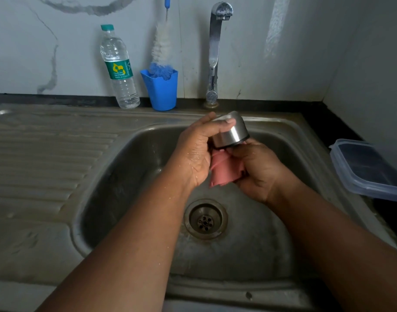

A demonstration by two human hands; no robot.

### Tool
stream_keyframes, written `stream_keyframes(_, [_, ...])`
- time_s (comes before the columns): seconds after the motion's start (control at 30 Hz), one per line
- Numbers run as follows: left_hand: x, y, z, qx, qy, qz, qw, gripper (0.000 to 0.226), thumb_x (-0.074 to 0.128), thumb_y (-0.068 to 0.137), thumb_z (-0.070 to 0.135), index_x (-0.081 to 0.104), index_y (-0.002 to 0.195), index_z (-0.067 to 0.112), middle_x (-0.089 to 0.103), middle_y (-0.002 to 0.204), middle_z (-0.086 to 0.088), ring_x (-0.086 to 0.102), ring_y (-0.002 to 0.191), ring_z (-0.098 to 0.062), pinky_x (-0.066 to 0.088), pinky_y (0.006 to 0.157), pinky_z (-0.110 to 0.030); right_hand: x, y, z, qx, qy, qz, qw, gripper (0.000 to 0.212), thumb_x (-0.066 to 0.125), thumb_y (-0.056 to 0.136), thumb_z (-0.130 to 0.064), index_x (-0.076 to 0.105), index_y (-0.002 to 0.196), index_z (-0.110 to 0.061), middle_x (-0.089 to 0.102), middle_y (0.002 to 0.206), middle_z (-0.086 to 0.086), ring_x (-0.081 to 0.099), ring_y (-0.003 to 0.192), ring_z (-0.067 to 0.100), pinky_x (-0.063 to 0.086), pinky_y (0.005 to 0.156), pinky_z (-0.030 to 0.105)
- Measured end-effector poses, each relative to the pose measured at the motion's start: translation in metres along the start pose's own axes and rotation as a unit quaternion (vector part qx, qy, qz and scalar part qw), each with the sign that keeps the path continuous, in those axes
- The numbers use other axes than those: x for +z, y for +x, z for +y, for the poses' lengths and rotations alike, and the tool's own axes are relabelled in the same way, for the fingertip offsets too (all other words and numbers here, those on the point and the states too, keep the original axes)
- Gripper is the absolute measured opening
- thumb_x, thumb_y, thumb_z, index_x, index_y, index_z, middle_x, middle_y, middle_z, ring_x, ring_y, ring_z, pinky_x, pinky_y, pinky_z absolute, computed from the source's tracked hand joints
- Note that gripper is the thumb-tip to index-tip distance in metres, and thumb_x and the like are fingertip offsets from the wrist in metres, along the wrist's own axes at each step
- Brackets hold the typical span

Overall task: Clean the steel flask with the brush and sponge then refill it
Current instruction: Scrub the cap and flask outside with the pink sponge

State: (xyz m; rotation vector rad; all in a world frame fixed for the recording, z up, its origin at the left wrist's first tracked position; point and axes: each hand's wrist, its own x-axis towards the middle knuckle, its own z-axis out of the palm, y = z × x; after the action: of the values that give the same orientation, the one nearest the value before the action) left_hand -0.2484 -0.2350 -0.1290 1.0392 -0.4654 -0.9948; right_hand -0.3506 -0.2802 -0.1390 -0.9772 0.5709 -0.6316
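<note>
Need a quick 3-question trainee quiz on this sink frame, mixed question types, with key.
1. True or false: the bottle brush is in the person's right hand.
2. Which hand holds the steel cap? A) left B) right C) neither
3. Fill in: the pink sponge is held over the ____.

Key:
1. False. The brush stands in the blue cup by the wall.
2. A. The left hand grips the cap.
3. Sink. The right hand's fingers pinch the sponge under the cap, above the basin.
</note>
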Motion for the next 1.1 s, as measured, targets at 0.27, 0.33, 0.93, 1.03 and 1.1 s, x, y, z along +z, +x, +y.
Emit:
stream_keyframes(0.27, [0.004,-0.003,-0.003,0.0,0.15,0.087,0.985,0.067,0.076,0.068,0.062,0.066,0.117,0.017,0.07,0.117,-0.007,0.06,0.115,-0.019,0.041,0.103,-0.034,-0.006,0.006,0.022,-0.326,-0.618,0.096,0.709,0.025,0.051,0.085,-0.002,0.069,0.099,-0.012,0.061,0.105,0.007,0.055,0.092,0.03,0.05,0.079,0.044])
stream_keyframes(0.33, [0.005,-0.003,-0.002,0.007,0.115,0.093,0.989,0.068,0.082,0.065,0.057,0.068,0.114,0.012,0.07,0.12,-0.011,0.059,0.119,-0.025,0.039,0.111,-0.043,-0.005,0.006,0.019,-0.333,-0.652,0.124,0.67,0.024,0.052,0.085,-0.001,0.068,0.1,-0.013,0.059,0.109,0.005,0.051,0.095,0.031,0.045,0.079,0.042])
stream_keyframes(0.93, [0.001,-0.004,-0.005,-0.019,0.187,0.045,0.981,0.066,0.079,0.052,0.069,0.07,0.097,0.021,0.074,0.108,-0.005,0.06,0.115,-0.023,0.036,0.11,-0.046,-0.012,0.005,0.01,-0.232,-0.428,0.08,0.87,0.018,0.057,0.088,-0.005,0.072,0.093,-0.012,0.07,0.086,0.008,0.065,0.08,0.022,0.055,0.07,0.038])
stream_keyframes(1.03, [0.002,0.0,-0.005,-0.015,0.146,0.061,0.987,0.05,0.081,0.061,0.06,0.071,0.088,0.019,0.075,0.082,-0.001,0.065,0.098,-0.019,0.045,0.099,-0.04,-0.016,0.011,0.016,-0.331,-0.563,0.093,0.752,0.023,0.053,0.085,-0.009,0.072,0.094,-0.018,0.07,0.088,0.008,0.064,0.086,0.026,0.054,0.077,0.039])
stream_keyframes(1.1, [0.001,0.004,-0.008,-0.001,0.122,0.061,0.991,0.042,0.087,0.066,0.046,0.072,0.092,0.015,0.074,0.08,-0.002,0.066,0.092,-0.022,0.049,0.098,-0.041,-0.014,0.01,0.014,-0.312,-0.513,0.11,0.792,0.025,0.051,0.086,-0.007,0.073,0.092,-0.018,0.069,0.083,0.006,0.065,0.084,0.019,0.054,0.076,0.031])
